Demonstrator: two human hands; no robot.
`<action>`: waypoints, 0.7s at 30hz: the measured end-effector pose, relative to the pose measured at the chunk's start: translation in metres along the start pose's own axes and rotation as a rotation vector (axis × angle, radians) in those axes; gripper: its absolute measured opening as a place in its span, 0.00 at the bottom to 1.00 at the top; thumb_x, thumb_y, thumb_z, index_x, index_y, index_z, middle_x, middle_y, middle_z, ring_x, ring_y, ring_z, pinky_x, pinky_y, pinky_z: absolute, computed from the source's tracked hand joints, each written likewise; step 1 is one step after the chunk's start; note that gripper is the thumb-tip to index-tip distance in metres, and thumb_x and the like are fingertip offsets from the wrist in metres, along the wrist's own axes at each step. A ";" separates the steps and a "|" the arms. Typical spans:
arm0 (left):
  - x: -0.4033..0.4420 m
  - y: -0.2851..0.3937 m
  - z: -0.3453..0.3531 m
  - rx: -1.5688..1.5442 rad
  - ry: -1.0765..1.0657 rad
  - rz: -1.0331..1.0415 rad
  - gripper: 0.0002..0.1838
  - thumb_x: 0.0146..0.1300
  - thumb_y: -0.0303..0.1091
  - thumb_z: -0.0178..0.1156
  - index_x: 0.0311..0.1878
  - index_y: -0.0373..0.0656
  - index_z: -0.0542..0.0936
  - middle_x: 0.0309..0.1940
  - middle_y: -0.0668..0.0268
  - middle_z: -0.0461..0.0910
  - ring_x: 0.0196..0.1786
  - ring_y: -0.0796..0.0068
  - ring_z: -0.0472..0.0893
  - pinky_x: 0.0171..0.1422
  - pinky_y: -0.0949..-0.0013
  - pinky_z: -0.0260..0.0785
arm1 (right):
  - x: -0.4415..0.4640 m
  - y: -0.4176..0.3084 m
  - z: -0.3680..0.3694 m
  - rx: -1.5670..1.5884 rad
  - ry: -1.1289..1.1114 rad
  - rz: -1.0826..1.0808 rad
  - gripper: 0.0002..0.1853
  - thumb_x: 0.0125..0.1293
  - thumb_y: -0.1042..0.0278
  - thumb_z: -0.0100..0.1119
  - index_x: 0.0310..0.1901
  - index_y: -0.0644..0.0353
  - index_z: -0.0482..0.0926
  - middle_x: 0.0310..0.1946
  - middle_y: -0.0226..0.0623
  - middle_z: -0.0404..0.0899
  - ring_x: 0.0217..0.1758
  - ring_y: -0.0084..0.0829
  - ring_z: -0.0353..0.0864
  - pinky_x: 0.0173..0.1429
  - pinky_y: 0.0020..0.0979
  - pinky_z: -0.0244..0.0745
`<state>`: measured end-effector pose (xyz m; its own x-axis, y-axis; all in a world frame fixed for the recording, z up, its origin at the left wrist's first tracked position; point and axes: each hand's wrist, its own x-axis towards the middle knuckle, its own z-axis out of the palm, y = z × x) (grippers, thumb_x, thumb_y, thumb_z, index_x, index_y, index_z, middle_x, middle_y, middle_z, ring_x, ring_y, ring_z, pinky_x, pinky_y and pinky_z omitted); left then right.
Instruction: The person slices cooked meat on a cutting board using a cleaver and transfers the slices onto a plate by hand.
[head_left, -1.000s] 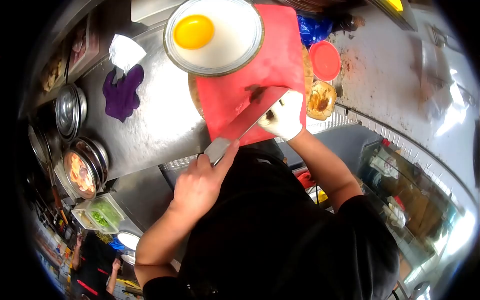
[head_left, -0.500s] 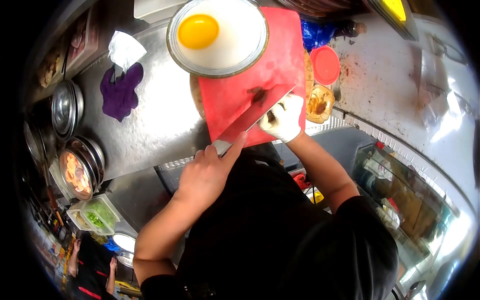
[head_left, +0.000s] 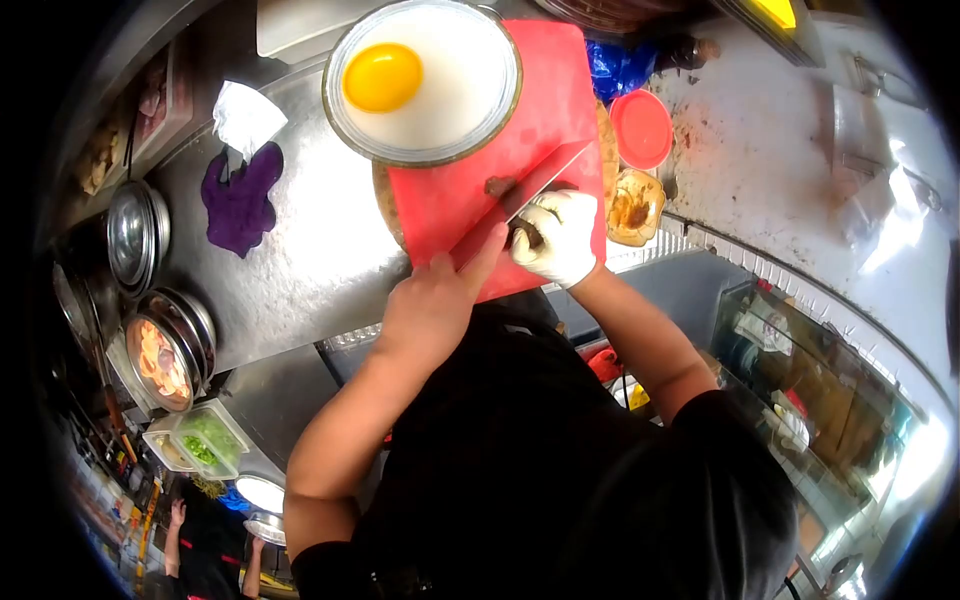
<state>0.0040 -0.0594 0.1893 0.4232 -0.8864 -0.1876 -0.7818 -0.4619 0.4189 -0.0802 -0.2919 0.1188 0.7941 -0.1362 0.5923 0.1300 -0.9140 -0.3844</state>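
My bare left hand (head_left: 432,305) is closed around the handle of a broad knife (head_left: 548,178), one finger stretched along the blade. The blade slants up to the right over a red cutting board (head_left: 560,75). My right hand (head_left: 560,235), in a white glove, has its fingers curled over a dark piece of food (head_left: 524,236) beside the blade. A small dark piece (head_left: 498,186) lies on the board left of the knife. Above it, a round bowl (head_left: 455,85) of white contents with a yolk-coloured oval (head_left: 383,77) rests partly on the board.
A purple cloth (head_left: 240,205) and white paper (head_left: 245,118) lie on the steel counter (head_left: 310,280). Metal bowls (head_left: 138,235) and a tub of greens (head_left: 210,440) stand left. A red lid (head_left: 641,129) and square dish (head_left: 634,207) sit right. Another person (head_left: 205,540) is at lower left.
My left hand has moved up and right with the knife, and the blade now covers less of the board. More of the dark food shows at my right hand's fingers. The other person's arms have shifted.
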 end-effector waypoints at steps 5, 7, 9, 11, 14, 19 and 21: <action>-0.044 0.003 -0.041 0.022 -0.046 0.029 0.47 0.63 0.23 0.61 0.88 0.60 0.68 0.32 0.57 0.75 0.29 0.59 0.83 0.33 0.57 0.83 | -0.003 0.005 0.000 0.125 -0.134 0.061 0.14 0.43 0.72 0.68 0.36 0.53 0.82 0.31 0.32 0.85 0.25 0.38 0.81 0.31 0.37 0.77; -0.057 0.009 -0.058 0.019 -0.146 -0.005 0.45 0.63 0.20 0.59 0.87 0.58 0.70 0.33 0.58 0.74 0.31 0.56 0.84 0.36 0.55 0.84 | 0.002 0.002 0.001 0.149 -0.125 0.063 0.13 0.43 0.73 0.67 0.35 0.53 0.82 0.32 0.32 0.86 0.25 0.37 0.82 0.32 0.37 0.77; -0.064 0.009 -0.055 0.050 -0.134 0.002 0.46 0.63 0.21 0.60 0.86 0.58 0.70 0.32 0.58 0.73 0.30 0.57 0.84 0.34 0.56 0.84 | 0.005 0.001 0.002 0.162 -0.120 0.065 0.13 0.43 0.73 0.66 0.35 0.54 0.82 0.33 0.33 0.87 0.26 0.37 0.83 0.32 0.36 0.78; -0.068 0.008 -0.052 0.097 -0.097 0.022 0.47 0.61 0.22 0.61 0.86 0.60 0.70 0.31 0.60 0.72 0.28 0.61 0.82 0.31 0.59 0.82 | 0.005 0.001 0.002 0.173 -0.114 0.061 0.13 0.42 0.74 0.65 0.34 0.54 0.82 0.34 0.33 0.88 0.27 0.36 0.84 0.32 0.35 0.78; -0.068 0.007 -0.049 0.147 -0.028 0.055 0.49 0.59 0.24 0.63 0.87 0.62 0.69 0.29 0.63 0.70 0.25 0.67 0.79 0.25 0.63 0.80 | 0.008 0.001 0.003 0.188 -0.103 0.057 0.12 0.42 0.74 0.64 0.33 0.55 0.81 0.36 0.33 0.89 0.27 0.35 0.85 0.32 0.34 0.79; -0.057 0.008 -0.043 0.112 -0.035 0.046 0.49 0.59 0.24 0.63 0.87 0.62 0.69 0.29 0.62 0.70 0.25 0.67 0.80 0.25 0.63 0.80 | 0.012 0.001 0.006 0.206 -0.076 0.050 0.12 0.41 0.75 0.61 0.32 0.56 0.81 0.38 0.34 0.92 0.29 0.34 0.87 0.33 0.33 0.80; -0.048 0.010 -0.042 0.061 -0.083 0.024 0.48 0.61 0.22 0.62 0.87 0.59 0.69 0.31 0.59 0.72 0.28 0.60 0.82 0.30 0.59 0.82 | 0.013 0.003 0.007 0.210 -0.065 0.044 0.11 0.41 0.76 0.60 0.31 0.56 0.81 0.39 0.34 0.93 0.30 0.34 0.87 0.33 0.32 0.81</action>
<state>-0.0047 -0.0204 0.2401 0.3664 -0.8957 -0.2520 -0.8189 -0.4390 0.3697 -0.0654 -0.2940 0.1208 0.8374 -0.1428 0.5276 0.2100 -0.8072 -0.5517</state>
